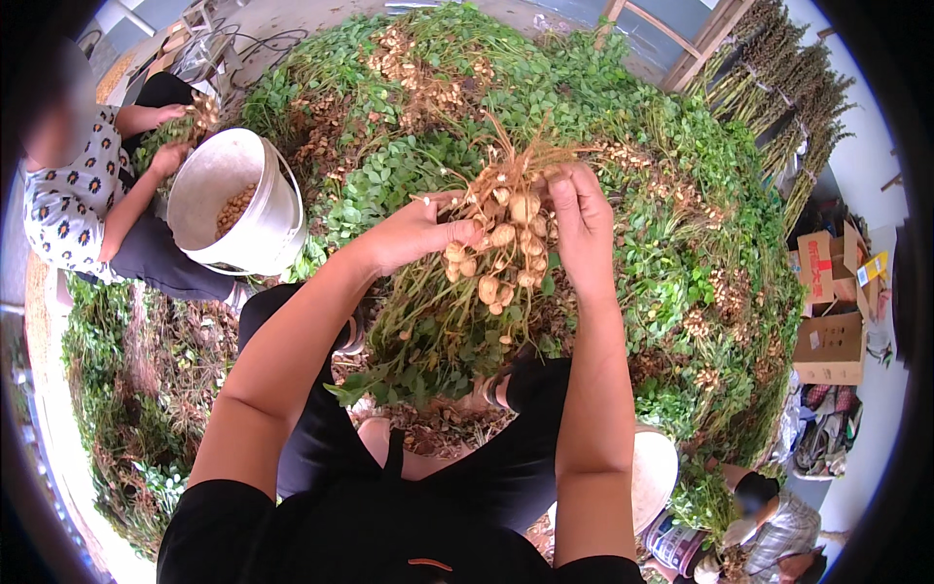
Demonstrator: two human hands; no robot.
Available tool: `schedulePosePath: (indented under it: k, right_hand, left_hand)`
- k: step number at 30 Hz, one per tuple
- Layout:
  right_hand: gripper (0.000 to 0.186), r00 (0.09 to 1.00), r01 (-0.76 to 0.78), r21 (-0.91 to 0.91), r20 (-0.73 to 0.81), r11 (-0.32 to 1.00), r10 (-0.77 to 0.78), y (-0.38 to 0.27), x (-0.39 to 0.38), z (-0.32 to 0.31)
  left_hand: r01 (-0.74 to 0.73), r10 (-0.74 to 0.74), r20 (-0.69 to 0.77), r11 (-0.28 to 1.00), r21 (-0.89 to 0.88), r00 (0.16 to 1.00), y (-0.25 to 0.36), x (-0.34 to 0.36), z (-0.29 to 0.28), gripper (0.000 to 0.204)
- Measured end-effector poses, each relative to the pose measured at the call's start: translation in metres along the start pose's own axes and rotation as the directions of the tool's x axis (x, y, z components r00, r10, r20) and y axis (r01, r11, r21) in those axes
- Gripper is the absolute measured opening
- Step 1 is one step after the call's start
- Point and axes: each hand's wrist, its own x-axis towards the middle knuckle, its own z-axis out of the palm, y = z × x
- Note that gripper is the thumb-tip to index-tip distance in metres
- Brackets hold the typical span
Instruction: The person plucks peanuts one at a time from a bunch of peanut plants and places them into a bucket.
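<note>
A bunch of peanut plant hangs in front of me, its brown roots and clustered pale pods upward and its green stems and leaves down between my knees. Closed round the left side of the bunch is my left hand, its thumb lying across the front by the pods. My right hand is at the upper right of the bunch, thumb and fingers pinched together at the edge of the roots. Whether a single pod sits between those fingertips cannot be made out.
Heaped peanut plants surround me. At left, a person handles plants beside a white bucket with loose peanuts inside. Another person works at lower right near a pale round container. Cardboard boxes stand along the right wall.
</note>
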Motion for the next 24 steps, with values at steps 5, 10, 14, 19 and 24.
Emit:
schedulePosePath:
  k: [5, 10, 14, 19, 24]
  right_hand:
    - [0.033, 0.938, -0.143, 0.734, -0.114, 0.663, 0.328, -0.011, 0.013, -0.028]
    - [0.027, 0.955, -0.083, 0.320, -0.244, 0.944, 0.167, -0.016, 0.012, -0.034]
    - [0.024, 0.986, 0.027, 0.166, -0.168, 0.986, 0.001, -0.013, 0.002, -0.028]
    - [0.015, 0.988, 0.083, 0.035, 0.125, 0.996, -0.087, -0.025, -0.008, -0.031]
    - [0.030, 0.993, -0.001, -0.272, 0.110, 0.962, 0.033, -0.030, -0.018, -0.020]
  left_hand:
    - [-0.003, 0.004, -0.007, 0.995, 0.099, 1.000, 0.005, -0.001, 0.008, 0.101]
    - [-0.029, 0.025, -0.030, 0.992, -0.127, 0.999, -0.003, -0.001, -0.007, 0.088]
    - [-0.053, 0.032, -0.070, 0.946, -0.320, 0.997, -0.017, 0.006, -0.018, 0.088]
    - [-0.107, 0.102, -0.035, 0.915, -0.388, 0.994, -0.023, 0.013, -0.022, 0.095]
    - [-0.086, 0.095, 0.011, 0.939, -0.334, 0.995, -0.016, 0.010, -0.016, 0.103]
